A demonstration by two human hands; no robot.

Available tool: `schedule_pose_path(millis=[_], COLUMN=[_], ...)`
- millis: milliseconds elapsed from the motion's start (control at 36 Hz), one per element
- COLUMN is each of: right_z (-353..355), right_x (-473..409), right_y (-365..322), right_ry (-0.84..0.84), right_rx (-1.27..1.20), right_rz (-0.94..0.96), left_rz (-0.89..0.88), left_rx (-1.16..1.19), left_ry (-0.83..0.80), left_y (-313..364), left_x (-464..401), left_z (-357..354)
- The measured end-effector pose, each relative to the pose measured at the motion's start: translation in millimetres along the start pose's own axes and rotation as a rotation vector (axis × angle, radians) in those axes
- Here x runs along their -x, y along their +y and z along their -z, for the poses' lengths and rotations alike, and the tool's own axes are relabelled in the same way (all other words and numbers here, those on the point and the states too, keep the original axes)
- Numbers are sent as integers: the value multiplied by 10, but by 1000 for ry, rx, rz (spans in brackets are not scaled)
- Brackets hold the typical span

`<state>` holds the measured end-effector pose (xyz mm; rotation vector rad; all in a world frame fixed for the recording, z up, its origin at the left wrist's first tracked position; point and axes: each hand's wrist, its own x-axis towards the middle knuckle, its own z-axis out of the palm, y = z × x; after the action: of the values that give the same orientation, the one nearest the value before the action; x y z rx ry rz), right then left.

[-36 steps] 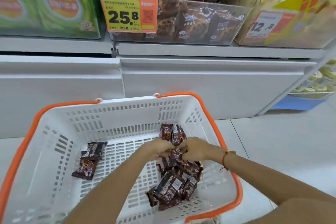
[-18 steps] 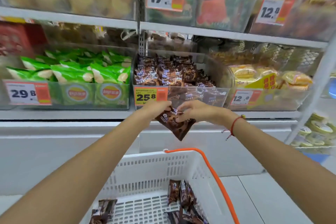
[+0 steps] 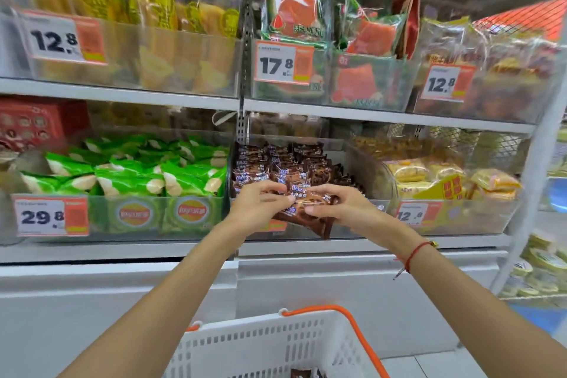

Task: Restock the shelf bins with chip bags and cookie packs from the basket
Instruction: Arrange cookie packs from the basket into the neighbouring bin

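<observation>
Left hand (image 3: 260, 202): your fingers pinch the brown foil cookie packs (image 3: 310, 213).
Right hand (image 3: 336, 204): grips the same bundle.
Position: bundle at the clear plastic bin's (image 3: 365, 163) front lip; bin interior lies just beyond your fingertips.

The single head view looks forward from close range at the shelf bins (image 3: 310, 163), slightly downward.

brown cookie packs (image 3: 306, 209), green chip bags (image 3: 129, 175), white basket (image 3: 264, 347)
</observation>
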<state>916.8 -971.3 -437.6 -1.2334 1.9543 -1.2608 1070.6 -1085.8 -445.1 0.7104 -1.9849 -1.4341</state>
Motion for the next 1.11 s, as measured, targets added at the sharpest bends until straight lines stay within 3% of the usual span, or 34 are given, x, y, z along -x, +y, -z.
schedule_pose_path(millis=[111, 167, 278, 361, 472, 639, 722, 889, 1111], right_z=[210, 385, 723, 872, 900, 633, 581, 601, 638], right_x=[-36, -87, -358, -620, -940, -1219, -1290, -1307, -1315], right_y=[-97, -147, -159, -91, 103, 228, 262, 191, 114], right_ry=[11, 25, 231, 402, 342, 180, 176, 240, 221], right_rx=[36, 35, 3, 236, 419, 510, 578, 1088, 1031], right_rz=[49, 44, 6, 20, 8, 49, 91, 273, 264], left_rz=[-99, -197, -291, -247, -195, -199, -183, -156, -139], left_rx=[118, 72, -409, -760, -943, -967, -986, -1011, -1019], left_ry=[-26, 15, 222, 315, 328, 389, 391, 387, 377], left_y=[76, 98, 58, -51, -245, -345, -350, -322, -301], left_x=[-71, -137, -267, -311, -378, -401, -409, -453, -440], left_z=[1, 48, 225, 328, 408, 451, 453, 450, 428])
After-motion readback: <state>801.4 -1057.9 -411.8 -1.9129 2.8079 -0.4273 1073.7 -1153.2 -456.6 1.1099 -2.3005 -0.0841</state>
